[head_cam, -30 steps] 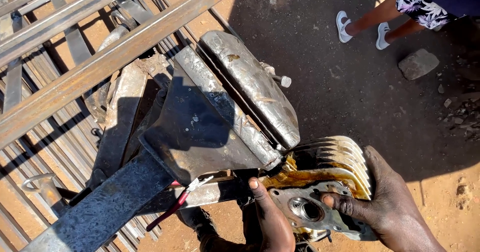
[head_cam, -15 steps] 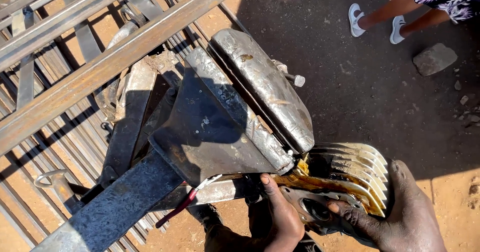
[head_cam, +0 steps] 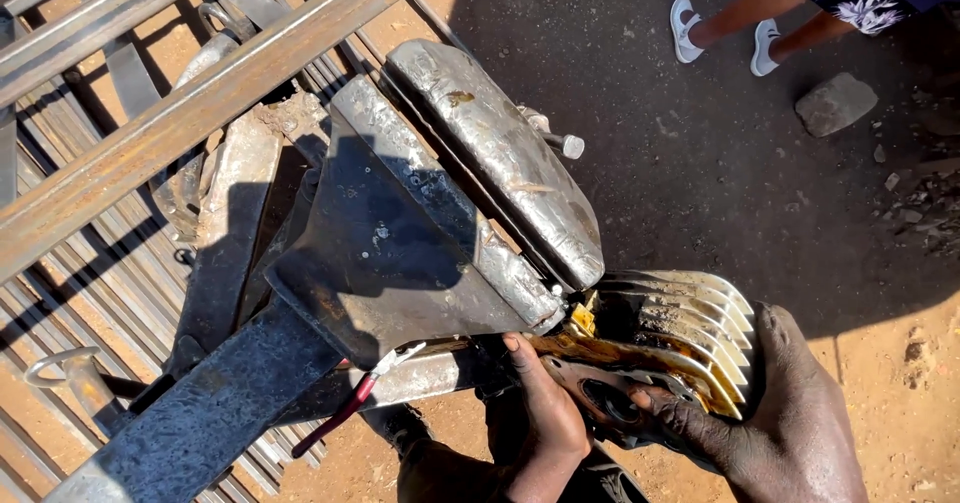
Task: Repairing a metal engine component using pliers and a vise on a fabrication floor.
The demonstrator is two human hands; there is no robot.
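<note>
A finned metal engine part (head_cam: 680,338), oily and yellow-stained, sits at the near right of the scene, pressed against the lower end of a dented, dull silver metal casing (head_cam: 490,163). Its thin curved fins fan out to the right; its flat face, with a round dark hole, points toward the camera. The right hand (head_cam: 775,413), black with grease, is closed around the part from the right, fingers curled over the flat face beside the hole. The left hand (head_cam: 545,413) touches the part's left edge with thumb and fingertips; whether it truly clamps anything I cannot tell. Just left, a red-sleeved wire (head_cam: 355,403) hangs below a dark, flat steel plate (head_cam: 390,253). Rusty steel bars (head_cam: 180,113) cross the far left over ribbed sheet metal. To the right lies open bare dirt ground (head_cam: 880,293), part shaded, with a stone (head_cam: 835,103) and another person's feet in white sandals (head_cam: 725,31) far off.
</note>
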